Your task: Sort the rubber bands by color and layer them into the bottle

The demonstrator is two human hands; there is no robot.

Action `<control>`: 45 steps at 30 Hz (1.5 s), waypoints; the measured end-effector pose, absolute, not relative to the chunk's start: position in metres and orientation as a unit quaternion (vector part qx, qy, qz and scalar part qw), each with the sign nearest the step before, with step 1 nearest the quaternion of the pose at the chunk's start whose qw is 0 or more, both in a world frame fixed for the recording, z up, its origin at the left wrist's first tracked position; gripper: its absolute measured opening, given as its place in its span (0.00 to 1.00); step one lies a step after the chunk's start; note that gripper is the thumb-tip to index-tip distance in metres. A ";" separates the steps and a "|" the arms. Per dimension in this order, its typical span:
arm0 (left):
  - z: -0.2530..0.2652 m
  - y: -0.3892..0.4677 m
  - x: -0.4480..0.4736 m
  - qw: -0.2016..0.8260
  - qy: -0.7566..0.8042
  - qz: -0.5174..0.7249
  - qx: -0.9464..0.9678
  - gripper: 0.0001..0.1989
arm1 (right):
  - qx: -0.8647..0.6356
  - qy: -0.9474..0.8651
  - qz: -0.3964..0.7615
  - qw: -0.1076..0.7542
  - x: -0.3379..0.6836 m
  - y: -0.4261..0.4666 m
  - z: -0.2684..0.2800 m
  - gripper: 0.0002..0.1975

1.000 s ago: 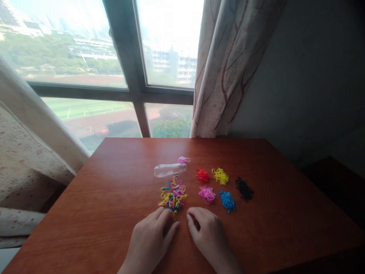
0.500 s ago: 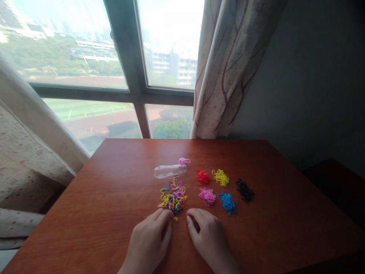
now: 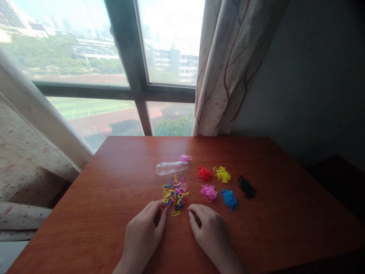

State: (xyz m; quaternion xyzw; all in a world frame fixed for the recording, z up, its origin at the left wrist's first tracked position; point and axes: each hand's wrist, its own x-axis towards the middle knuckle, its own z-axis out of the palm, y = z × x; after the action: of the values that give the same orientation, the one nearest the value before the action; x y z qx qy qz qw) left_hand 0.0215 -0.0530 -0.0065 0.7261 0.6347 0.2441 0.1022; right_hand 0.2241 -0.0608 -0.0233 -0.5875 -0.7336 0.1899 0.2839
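A pile of mixed small rubber bands (image 3: 176,193) lies on the table in front of me, in yellow, pink, blue, red and dark colours. At its near left edge rests my left hand (image 3: 146,226), fingers curled and thumb close to the index fingertip. Whatever those fingertips hold, if anything, is hidden. My right hand (image 3: 208,226) is just right of the pile, curled with thumb and index finger nearly together; I cannot make out anything in it. One yellow rubber band (image 3: 176,214) lies apart between the hands.
Sorted rubber bands lie to the right: red pile (image 3: 203,174), yellow pile (image 3: 222,174), pink pile (image 3: 208,192), blue pile (image 3: 229,199), black pile (image 3: 246,187). Behind the mixed pile lies a clear bottle (image 3: 171,168) on its side, beside a pink object with a loop (image 3: 185,158). Beyond the table (image 3: 85,213) are window and curtains.
My left hand has drawn back slightly left from the mixed pile, uncovering more of its near side and the loose yellow band. The view has shifted a little.
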 end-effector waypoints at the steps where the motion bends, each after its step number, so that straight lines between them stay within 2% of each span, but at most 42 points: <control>1: -0.007 -0.053 0.022 0.100 0.642 0.241 0.721 0.08 | -0.586 -0.734 0.190 0.284 0.224 -0.061 -0.023 0.09; 19: -0.005 -0.052 0.023 0.086 0.632 0.193 0.746 0.08 | -0.584 -0.738 0.179 0.286 0.224 -0.061 -0.020 0.09; 30: -0.005 -0.053 0.021 0.160 0.558 0.226 0.783 0.09 | -0.582 -0.735 0.190 0.291 0.225 -0.061 -0.021 0.09; 38: -0.004 -0.046 0.008 0.083 0.681 0.237 0.688 0.09 | -0.583 -0.738 0.173 0.293 0.225 -0.061 -0.023 0.09; 45: 0.001 -0.046 0.011 0.077 0.669 0.176 0.718 0.08 | -0.581 -0.736 0.183 0.295 0.226 -0.061 -0.022 0.09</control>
State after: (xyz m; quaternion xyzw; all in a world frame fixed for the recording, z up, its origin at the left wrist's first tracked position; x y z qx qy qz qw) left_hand 0.0114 -0.0458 0.0014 0.7180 0.6690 0.1759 0.0775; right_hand 0.2257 -0.0615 -0.0223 -0.5808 -0.7362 0.1833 0.2950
